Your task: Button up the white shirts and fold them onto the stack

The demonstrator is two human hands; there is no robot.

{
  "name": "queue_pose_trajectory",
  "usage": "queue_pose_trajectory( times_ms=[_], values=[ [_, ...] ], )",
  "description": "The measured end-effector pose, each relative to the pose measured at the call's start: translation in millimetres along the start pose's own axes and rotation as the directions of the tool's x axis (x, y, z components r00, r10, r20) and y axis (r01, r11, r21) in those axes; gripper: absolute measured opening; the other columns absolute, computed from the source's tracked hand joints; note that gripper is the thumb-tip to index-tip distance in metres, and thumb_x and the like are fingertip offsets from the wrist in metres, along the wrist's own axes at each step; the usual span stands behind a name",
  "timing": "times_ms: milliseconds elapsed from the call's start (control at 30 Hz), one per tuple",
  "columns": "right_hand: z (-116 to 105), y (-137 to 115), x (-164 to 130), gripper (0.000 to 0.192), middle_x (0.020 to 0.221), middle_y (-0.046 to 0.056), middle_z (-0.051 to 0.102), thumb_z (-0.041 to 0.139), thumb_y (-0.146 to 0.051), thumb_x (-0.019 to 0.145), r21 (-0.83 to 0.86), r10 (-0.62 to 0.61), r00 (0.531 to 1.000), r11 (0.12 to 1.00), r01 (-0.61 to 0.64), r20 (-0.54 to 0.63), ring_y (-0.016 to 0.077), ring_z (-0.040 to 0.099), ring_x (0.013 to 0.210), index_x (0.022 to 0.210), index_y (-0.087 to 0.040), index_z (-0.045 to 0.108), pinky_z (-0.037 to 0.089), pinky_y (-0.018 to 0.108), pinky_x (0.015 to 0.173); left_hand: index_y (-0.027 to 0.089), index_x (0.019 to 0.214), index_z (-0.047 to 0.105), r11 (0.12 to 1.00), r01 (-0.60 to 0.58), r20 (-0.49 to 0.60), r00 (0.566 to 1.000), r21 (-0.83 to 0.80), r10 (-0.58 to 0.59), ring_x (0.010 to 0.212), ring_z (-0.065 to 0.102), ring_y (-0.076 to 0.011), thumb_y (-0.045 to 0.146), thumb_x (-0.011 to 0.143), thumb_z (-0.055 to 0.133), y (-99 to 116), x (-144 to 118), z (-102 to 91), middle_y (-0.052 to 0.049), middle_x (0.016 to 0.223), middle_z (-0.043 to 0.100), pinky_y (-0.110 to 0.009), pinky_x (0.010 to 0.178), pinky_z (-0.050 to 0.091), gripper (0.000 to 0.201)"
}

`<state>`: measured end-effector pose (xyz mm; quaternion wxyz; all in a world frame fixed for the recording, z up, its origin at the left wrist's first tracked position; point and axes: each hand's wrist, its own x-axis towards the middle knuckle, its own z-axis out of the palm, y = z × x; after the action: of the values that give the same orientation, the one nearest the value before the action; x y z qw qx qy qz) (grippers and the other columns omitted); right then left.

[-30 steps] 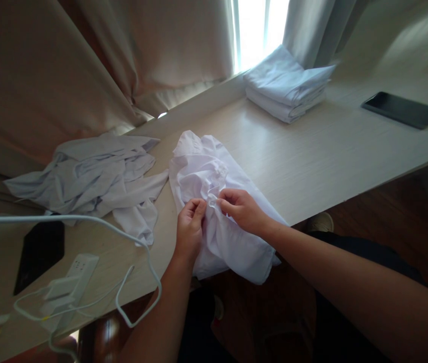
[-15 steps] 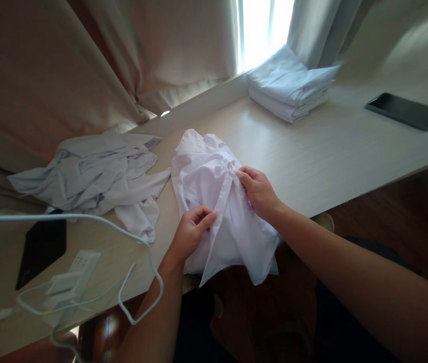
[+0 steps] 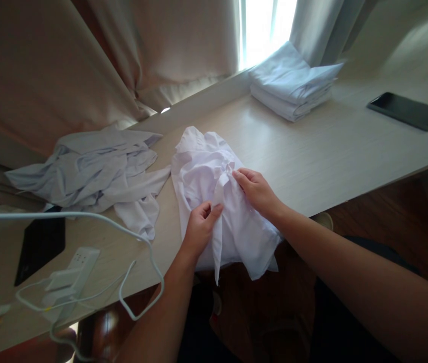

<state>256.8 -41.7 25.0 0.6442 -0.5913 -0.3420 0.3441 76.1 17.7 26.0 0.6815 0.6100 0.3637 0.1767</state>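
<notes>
Beside the window, on the pale wood-grain table [image 3: 330, 156], lies a thin white cloth garment [image 3: 246, 229], its lower end past the near edge; that overhang could drag it down if released. The crumpled white cloth heap [image 3: 93, 171] lies close on its left, so a sideways pull might tangle them. The right hand's [image 3: 257, 194] grip pinches the gathered cloth, the left hand's [image 3: 199, 226] a narrow white fabric strip [image 3: 217, 244]; uneven tugging could slip either.

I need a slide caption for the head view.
Left hand and right hand hold a white garment on a desk, beside crumpled cloth.
</notes>
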Motion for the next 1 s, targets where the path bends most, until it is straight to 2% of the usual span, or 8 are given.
queue_pose_trajectory(
  times_ms=[167,267,400,500,600,667,833,1000],
  values=[
    [-29.0,-3.7,6.3,0.06,0.069,0.002,0.054,0.038,-0.074,0.089,-0.135,0.156,0.972,0.982,-0.134,0.174,0.0124,0.049,0.058,0.073,-0.018,0.055,0.036,0.026,0.053,0.017,0.082,0.064,0.999,-0.026,-0.088,0.996,-0.024,0.024,0.058,0.049,-0.01,0.051,0.083,0.068,-10.0,6.1,5.1,0.002,0.069,0.06,-0.021,0.055,0.036,0.035],
    [-57.4,-9.8,10.6,0.06,0.074,0.006,0.063,0.049,-0.074,0.085,-0.34,0.343,0.828,0.919,-0.199,0.444,0.0151,0.056,0.061,0.076,-0.016,0.062,0.038,0.027,0.054,0.016,0.084,0.066,0.999,-0.029,-0.103,0.994,-0.042,0.025,0.059,0.049,-0.0102,0.051,0.084,0.068,-12.1,8.9,6.3,0.001,0.069,0.059,-0.021,0.055,0.037,0.035],
    [-82.0,-16.1,11.3,0.036,0.072,0.004,0.067,0.07,-0.053,0.079,-0.546,0.457,0.611,0.836,-0.048,0.646,0.0153,0.057,0.063,0.077,-0.017,0.068,0.038,0.027,0.057,0.016,0.084,0.068,0.997,-0.015,-0.109,0.994,-0.079,0.006,0.059,0.051,-0.011,0.052,0.081,0.07,-12.4,12.6,8.0,0.001,0.069,0.061,-0.022,0.056,0.038,0.036],
    [-85.7,-20.9,9.1,0.027,0.063,0.0,0.061,0.07,-0.042,0.078,-0.558,0.444,0.59,0.83,0.013,0.674,0.0126,0.051,0.059,0.068,-0.017,0.064,0.034,0.026,0.056,0.016,0.078,0.067,0.997,-0.006,-0.113,0.994,-0.076,-0.003,0.056,0.05,-0.0112,0.054,0.08,0.07,-12.5,14.7,8.7,0.001,0.065,0.06,-0.023,0.055,0.038,0.038],
    [-79.0,-30.6,4.0,0.025,0.062,-0.002,0.056,0.07,-0.038,0.077,-0.416,0.37,0.574,0.908,-0.056,0.73,0.011,0.047,0.059,0.068,-0.017,0.061,0.033,0.025,0.057,0.015,0.075,0.067,0.999,-0.003,-0.129,0.992,-0.037,-0.002,0.055,0.049,-0.0114,0.055,0.081,0.069,-12.4,15.4,10.7,0.001,0.061,0.058,-0.023,0.053,0.037,0.041],
    [-68.1,-35.3,-1.5,0.025,0.064,-0.004,0.053,0.07,-0.039,0.077,-0.243,0.295,0.602,0.955,-0.169,0.742,0.01,0.045,0.06,0.071,-0.017,0.058,0.032,0.024,0.056,0.015,0.075,0.066,1.0,-0.016,-0.144,0.99,-0.002,0.016,0.054,0.048,-0.011,0.055,0.081,0.068,-11.9,15.4,13.8,0.001,0.061,0.058,-0.023,0.051,0.035,0.041],
    [-28.1,-18.3,-16.1,0.027,0.061,-0.005,0.045,0.069,-0.036,0.075,-0.016,0.244,0.813,0.96,-0.278,0.529,0.0082,0.036,0.055,0.068,-0.019,0.049,0.026,0.024,0.052,0.016,0.073,0.061,0.988,-0.134,-0.18,0.973,0.079,0.147,0.058,0.045,-0.0096,0.049,0.082,0.069,-9.6,17.1,23.6,0.003,0.064,0.055,-0.021,0.053,0.034,0.035],
    [-9.6,1.7,-20.8,0.023,0.059,-0.004,0.046,0.065,-0.032,0.074,0.04,0.265,0.88,0.952,-0.305,0.393,0.0084,0.036,0.055,0.063,-0.018,0.051,0.026,0.026,0.053,0.016,0.076,0.064,0.992,-0.124,-0.174,0.978,-0.028,0.118,0.062,0.049,-0.0106,0.048,0.081,0.07,-6.4,19.8,26.4,0.002,0.067,0.059,-0.021,0.059,0.039,0.033]
  ],
)
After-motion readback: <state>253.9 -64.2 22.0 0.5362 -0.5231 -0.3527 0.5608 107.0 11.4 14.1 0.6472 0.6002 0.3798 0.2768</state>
